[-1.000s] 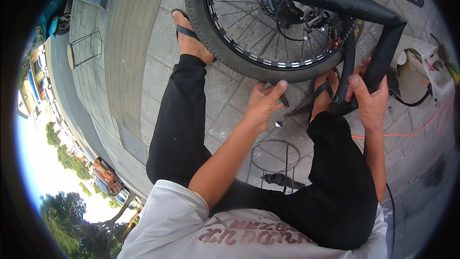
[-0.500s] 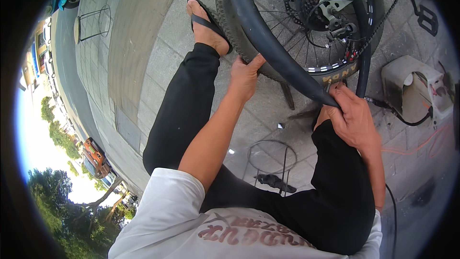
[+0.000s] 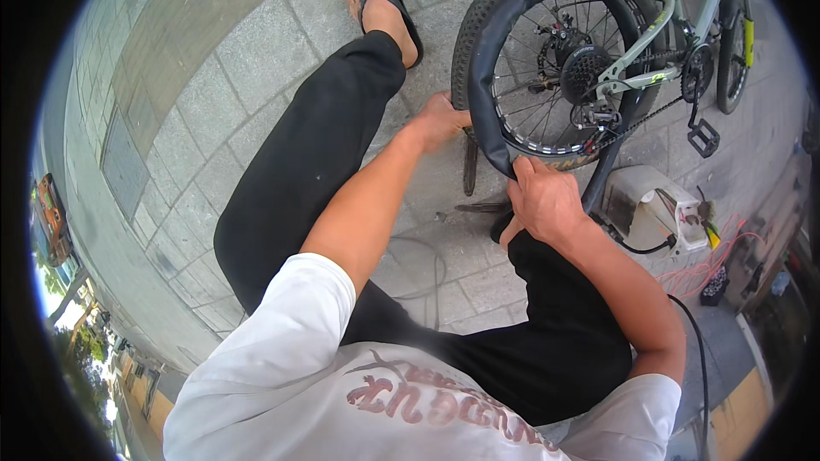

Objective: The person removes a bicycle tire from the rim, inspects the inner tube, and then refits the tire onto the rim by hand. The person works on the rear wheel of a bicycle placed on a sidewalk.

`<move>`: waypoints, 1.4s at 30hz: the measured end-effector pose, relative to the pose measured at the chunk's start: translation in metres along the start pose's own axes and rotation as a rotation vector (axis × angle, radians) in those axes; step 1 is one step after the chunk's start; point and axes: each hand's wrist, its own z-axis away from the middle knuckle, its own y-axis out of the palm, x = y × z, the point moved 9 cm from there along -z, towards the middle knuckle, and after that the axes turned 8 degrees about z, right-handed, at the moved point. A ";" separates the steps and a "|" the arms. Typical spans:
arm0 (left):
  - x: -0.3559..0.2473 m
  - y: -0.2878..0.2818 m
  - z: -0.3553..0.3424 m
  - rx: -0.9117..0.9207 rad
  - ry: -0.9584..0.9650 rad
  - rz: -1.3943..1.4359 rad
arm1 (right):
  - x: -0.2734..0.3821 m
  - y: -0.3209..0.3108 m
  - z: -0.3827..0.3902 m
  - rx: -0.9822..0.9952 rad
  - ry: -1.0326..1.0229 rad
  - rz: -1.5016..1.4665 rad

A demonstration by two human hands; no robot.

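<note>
A bicycle's rear wheel is at the upper right, with a knobby black tire [image 3: 465, 44] around it. In front of the wheel hangs a puffed-up black inner tube [image 3: 483, 107], looping along its left side and bottom. My left hand [image 3: 440, 122] grips the tire's lower left edge; some of its fingers are hidden behind the rubber. My right hand [image 3: 547, 198] is closed round the tube at the bottom of the loop, above my right knee. From there another stretch of tube [image 3: 605, 172] runs up behind the chain.
The green bicycle frame [image 3: 636, 55] and a pedal [image 3: 704, 137] stand right of the wheel. A whitish broken container [image 3: 634, 196] with a black hose sits below. Pink cord [image 3: 713, 258] lies farther right. A thin wire stool [image 3: 436, 269] stands between my legs on the paving.
The view has shifted, showing more of the bicycle. My right hand has brought the tube closer to the wheel's lower rim. My left hand stays on the tire.
</note>
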 end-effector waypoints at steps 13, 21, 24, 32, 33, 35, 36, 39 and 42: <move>0.016 -0.001 -0.041 0.313 0.005 0.164 | 0.032 0.071 -0.060 -0.211 0.329 0.179; 0.021 -0.001 -0.055 0.330 0.020 0.079 | 0.019 0.068 -0.054 -0.305 0.315 0.345; 0.022 -0.003 -0.057 0.331 0.032 0.051 | 0.022 0.065 -0.063 -0.330 0.250 0.354; 0.022 -0.003 -0.052 0.369 0.009 0.069 | 0.018 0.072 -0.060 -0.310 0.366 0.378; 0.022 -0.003 -0.052 0.362 0.014 0.064 | 0.017 0.073 -0.059 -0.300 0.385 0.374; 0.020 -0.002 -0.054 0.349 0.023 0.053 | 0.010 0.075 -0.057 -0.247 0.422 0.352; 0.020 -0.002 -0.054 0.359 0.016 0.060 | 0.007 0.076 -0.058 -0.222 0.440 0.342; 0.021 0.001 -0.054 0.394 0.006 0.090 | 0.007 0.077 -0.064 -0.269 0.456 0.308; 0.023 0.003 -0.053 0.416 0.001 0.116 | 0.007 0.076 -0.074 -0.305 0.467 0.299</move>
